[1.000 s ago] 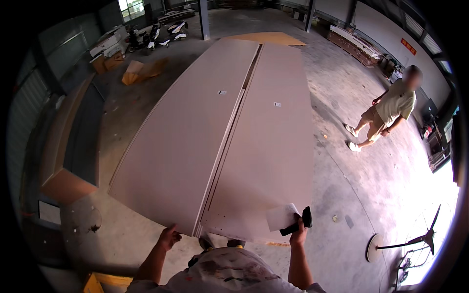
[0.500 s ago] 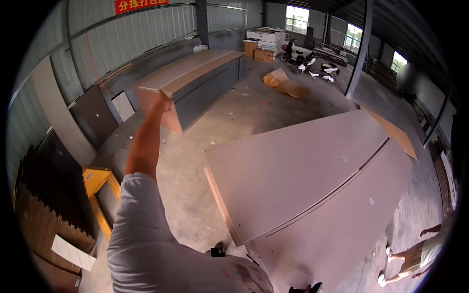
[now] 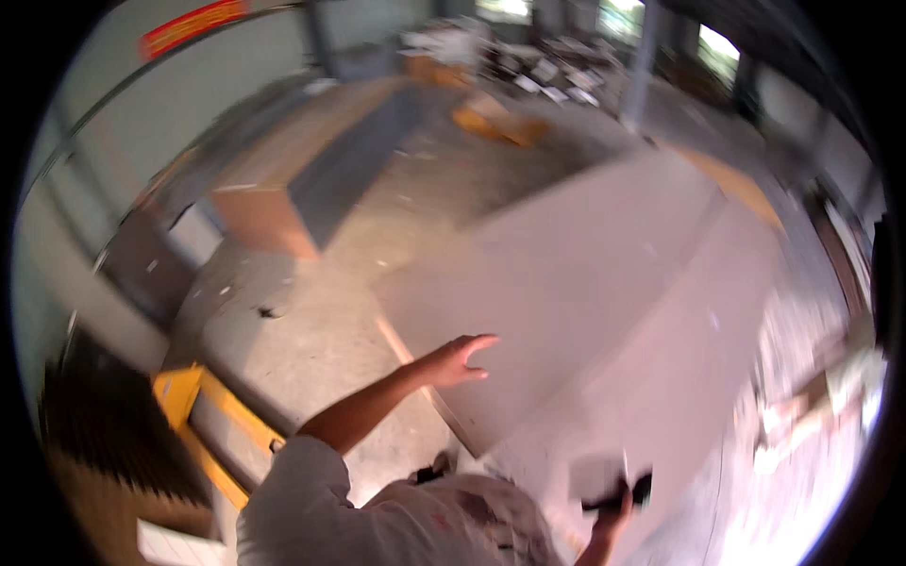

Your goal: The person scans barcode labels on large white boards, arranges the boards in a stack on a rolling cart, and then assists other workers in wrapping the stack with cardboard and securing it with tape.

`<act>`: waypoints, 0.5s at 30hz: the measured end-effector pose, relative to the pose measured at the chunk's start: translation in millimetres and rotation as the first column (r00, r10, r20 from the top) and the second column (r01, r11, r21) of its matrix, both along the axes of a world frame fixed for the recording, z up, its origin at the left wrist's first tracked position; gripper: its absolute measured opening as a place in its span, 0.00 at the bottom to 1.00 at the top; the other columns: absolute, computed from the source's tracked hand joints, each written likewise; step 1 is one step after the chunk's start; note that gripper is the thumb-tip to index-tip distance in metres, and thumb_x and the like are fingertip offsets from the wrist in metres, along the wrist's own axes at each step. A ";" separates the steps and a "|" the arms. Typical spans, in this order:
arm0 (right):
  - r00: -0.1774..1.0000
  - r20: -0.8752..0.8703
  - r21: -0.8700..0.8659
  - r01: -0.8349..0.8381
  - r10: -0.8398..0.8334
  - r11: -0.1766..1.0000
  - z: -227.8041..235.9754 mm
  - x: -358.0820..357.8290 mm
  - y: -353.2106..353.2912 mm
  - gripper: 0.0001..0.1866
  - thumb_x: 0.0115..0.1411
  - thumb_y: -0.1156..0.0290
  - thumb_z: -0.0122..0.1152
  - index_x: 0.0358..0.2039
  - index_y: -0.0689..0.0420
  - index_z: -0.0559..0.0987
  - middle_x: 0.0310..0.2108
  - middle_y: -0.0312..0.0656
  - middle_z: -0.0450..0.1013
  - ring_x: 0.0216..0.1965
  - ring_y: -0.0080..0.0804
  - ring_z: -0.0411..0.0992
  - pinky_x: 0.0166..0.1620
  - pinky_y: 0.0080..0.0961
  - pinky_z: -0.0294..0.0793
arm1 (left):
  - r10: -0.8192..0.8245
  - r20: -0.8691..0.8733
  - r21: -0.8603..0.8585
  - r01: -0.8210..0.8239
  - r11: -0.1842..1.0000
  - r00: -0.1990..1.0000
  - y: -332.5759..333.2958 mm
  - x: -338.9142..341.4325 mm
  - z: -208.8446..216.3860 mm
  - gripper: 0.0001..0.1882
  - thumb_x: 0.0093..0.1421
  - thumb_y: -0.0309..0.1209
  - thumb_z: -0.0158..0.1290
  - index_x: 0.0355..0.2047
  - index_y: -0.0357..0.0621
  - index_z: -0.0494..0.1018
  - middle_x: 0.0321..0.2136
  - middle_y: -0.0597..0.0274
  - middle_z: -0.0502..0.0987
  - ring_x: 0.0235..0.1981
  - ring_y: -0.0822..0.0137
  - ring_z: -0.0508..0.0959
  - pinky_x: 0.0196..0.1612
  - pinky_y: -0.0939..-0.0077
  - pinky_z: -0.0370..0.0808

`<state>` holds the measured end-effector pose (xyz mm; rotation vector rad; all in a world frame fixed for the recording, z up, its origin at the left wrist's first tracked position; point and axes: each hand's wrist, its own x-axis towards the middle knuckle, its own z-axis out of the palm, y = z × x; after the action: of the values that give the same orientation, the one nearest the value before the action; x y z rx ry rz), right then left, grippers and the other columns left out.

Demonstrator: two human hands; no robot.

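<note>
My left hand [image 3: 462, 361] is held over the near left edge of a large grey-beige board [image 3: 538, 283], fingers spread with nothing in them. I cannot tell whether it touches the board. At the lower right, my right hand [image 3: 612, 517] is closed around a small black object [image 3: 642, 489], partly smeared, so its kind is unclear. A second board of the same colour [image 3: 670, 368] lies alongside the first on its right. The whole picture is blurred by motion.
A long stack with a brown top and dark side [image 3: 349, 160] stands at the far left. A yellow metal frame [image 3: 222, 415] is at the near left. Crumpled cardboard [image 3: 500, 123] lies on the floor. A steel post [image 3: 642, 71] rises beyond the boards. A person [image 3: 821, 396] is at right.
My left hand has come back from the corner of the far-left stack to over the near board edge. My right hand has risen into view with the black object. The view has shifted.
</note>
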<state>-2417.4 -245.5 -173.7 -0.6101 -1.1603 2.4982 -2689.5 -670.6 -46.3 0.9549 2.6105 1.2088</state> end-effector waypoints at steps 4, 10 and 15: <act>0.975 -0.085 0.153 -0.191 0.206 0.969 92.4 -26.5 -73.3 0.31 0.60 0.62 0.59 0.59 0.65 0.66 0.55 0.51 0.71 0.60 0.41 0.65 0.64 0.40 0.57 | -0.371 0.272 0.405 0.244 0.881 0.888 70.4 83.4 3.4 0.17 0.59 0.27 0.59 0.47 0.42 0.69 0.62 0.52 0.66 0.65 0.57 0.63 0.64 0.62 0.60; 0.950 -0.172 0.310 -0.200 0.262 0.929 137.9 -5.7 -72.6 0.38 0.54 0.57 0.63 0.61 0.62 0.64 0.55 0.50 0.71 0.50 0.33 0.68 0.55 0.30 0.64 | -0.557 0.505 0.551 0.250 0.796 0.659 127.8 127.9 27.0 0.22 0.59 0.18 0.55 0.53 0.39 0.67 0.59 0.55 0.66 0.51 0.71 0.71 0.54 0.72 0.69; 0.966 -0.214 0.169 -0.110 0.145 0.979 149.0 -13.0 -81.1 0.42 0.55 0.52 0.62 0.64 0.62 0.60 0.64 0.51 0.61 0.52 0.35 0.67 0.54 0.34 0.67 | -0.622 0.433 0.503 0.398 0.767 0.652 118.9 110.9 52.6 0.45 0.53 0.13 0.51 0.70 0.42 0.45 0.64 0.55 0.60 0.57 0.67 0.69 0.58 0.72 0.67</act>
<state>-2430.5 -326.6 -24.7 -0.2086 -1.3264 2.4709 -2578.6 -551.6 6.2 1.0701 1.5037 1.5241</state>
